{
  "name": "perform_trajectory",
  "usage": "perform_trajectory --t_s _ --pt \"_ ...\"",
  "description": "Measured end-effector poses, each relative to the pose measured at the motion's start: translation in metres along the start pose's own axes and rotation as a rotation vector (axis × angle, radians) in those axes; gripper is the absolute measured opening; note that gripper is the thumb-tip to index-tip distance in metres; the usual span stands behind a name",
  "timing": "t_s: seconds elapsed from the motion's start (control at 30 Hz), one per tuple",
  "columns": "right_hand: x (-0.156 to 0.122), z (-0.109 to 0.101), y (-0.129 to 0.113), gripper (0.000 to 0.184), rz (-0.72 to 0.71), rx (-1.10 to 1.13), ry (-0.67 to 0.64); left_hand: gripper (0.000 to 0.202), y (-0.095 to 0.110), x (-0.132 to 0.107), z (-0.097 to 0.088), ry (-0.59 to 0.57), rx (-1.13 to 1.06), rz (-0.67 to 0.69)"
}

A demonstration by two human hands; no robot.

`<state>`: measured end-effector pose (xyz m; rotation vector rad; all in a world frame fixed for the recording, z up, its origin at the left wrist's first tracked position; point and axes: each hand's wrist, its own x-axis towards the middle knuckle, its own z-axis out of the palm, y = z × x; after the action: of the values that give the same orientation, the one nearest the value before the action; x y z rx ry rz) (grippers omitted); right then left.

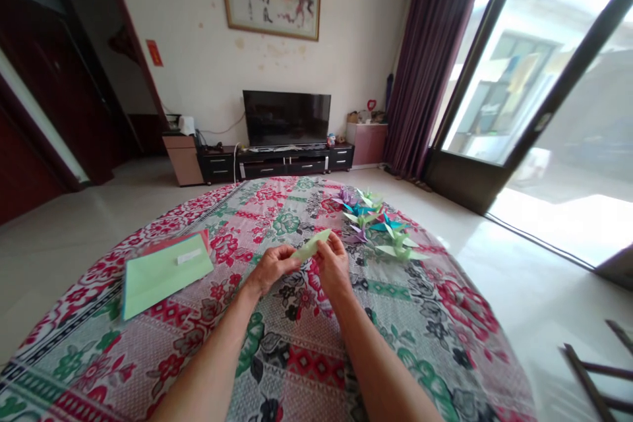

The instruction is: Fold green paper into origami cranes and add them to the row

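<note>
Between my two hands, above the middle of the table, is a narrow piece of folded light green paper [310,246]. My left hand [273,269] pinches its near left end between thumb and fingers. At the other end, my right hand [333,265] grips the paper near its upper right corner. To the right of my right hand lies a group of folded paper cranes in green, blue and purple; the nearest is a light green crane [401,249]. A stack of coloured paper sheets [165,280], light green on top, lies to the left with a small white strip on it.
A round table with a flowered cloth [390,349] fills the foreground. Beyond it stand a low black cabinet [270,161] and a television [287,119]. At the lower right is a dark wooden frame [588,376], perhaps a chair or stool. A glass door [494,99] is on the right.
</note>
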<state>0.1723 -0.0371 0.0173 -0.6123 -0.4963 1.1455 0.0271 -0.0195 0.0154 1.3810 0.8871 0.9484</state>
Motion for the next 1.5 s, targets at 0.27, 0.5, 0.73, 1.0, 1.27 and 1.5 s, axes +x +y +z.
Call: perform_trajectory --t_s 0.27,0.5,0.73,1.0,1.27,1.5 --pt "0.000 -0.001 0.002 0.037 -0.045 -0.160 -0.241 0.027 0.007 0.000 0.001 -0.054 0.040 0.006" --pt "-0.001 -0.004 0.001 0.027 0.041 -0.191 -0.345 0.023 0.007 0.002 0.003 0.069 0.129 0.139" --pt "0.004 -0.013 0.005 0.017 0.048 -0.275 -0.396 0.024 0.006 0.003 0.005 0.080 0.181 0.236" --pt "0.004 -0.013 0.004 0.017 0.066 -0.302 -0.394 0.027 0.006 0.005 0.006 0.134 0.009 0.155" --pt "-0.002 -0.001 -0.011 0.023 0.114 -0.244 -0.367 0.024 0.007 0.004 0.006 0.109 0.038 0.104" --pt "-0.001 -0.002 -0.018 0.024 0.146 -0.235 -0.348 0.024 0.013 -0.001 0.010 0.065 0.007 0.044"
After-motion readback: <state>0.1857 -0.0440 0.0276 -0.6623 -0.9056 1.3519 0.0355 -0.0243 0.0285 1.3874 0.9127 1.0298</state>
